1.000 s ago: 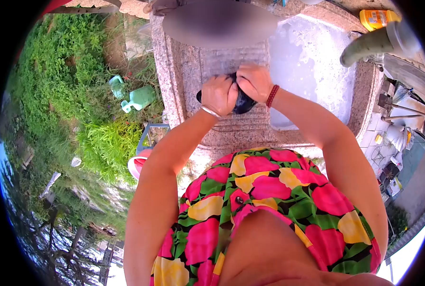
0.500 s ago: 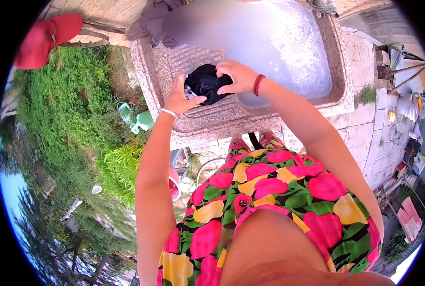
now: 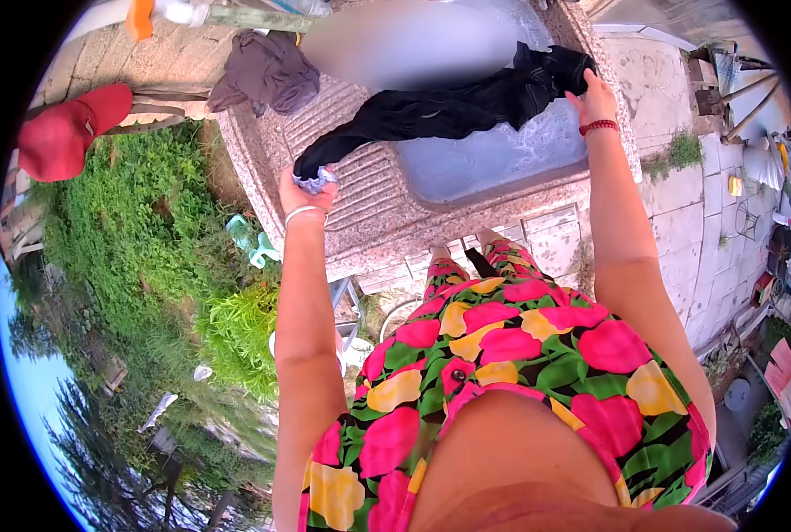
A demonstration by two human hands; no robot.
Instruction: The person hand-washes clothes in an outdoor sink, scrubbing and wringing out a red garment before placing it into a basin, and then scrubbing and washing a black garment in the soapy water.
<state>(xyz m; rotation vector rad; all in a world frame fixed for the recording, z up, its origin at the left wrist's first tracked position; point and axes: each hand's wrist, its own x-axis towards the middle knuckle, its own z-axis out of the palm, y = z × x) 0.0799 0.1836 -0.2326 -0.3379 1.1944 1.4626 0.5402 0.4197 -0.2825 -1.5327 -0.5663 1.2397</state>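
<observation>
A long black garment, seemingly trousers with visible seams [image 3: 448, 113], stretches sideways above the stone wash sink [image 3: 519, 197]. My left hand [image 3: 310, 189] is closed on its left end, where a pale greyish lining shows, over the ridged washboard [image 3: 355, 182]. My right hand [image 3: 596, 99] grips the other end near the basin's right rim, fingers partly behind the cloth. Beneath the middle of the garment lies cloudy, sudsy water [image 3: 493, 164] in the basin. A blurred patch hides part of the sink's far side.
A grey-brown cloth [image 3: 267, 75] is heaped on the sink's far left corner. Left of it hangs a red cap [image 3: 72, 133]. Green plants [image 3: 138, 213] grow on the left, with a turquoise plastic item [image 3: 252, 241] beside the sink. Paving [image 3: 670, 222] runs along the right.
The black garment was bunched between both hands on the washboard; now it is drawn out long. My right hand has moved far right, my left slightly left and down.
</observation>
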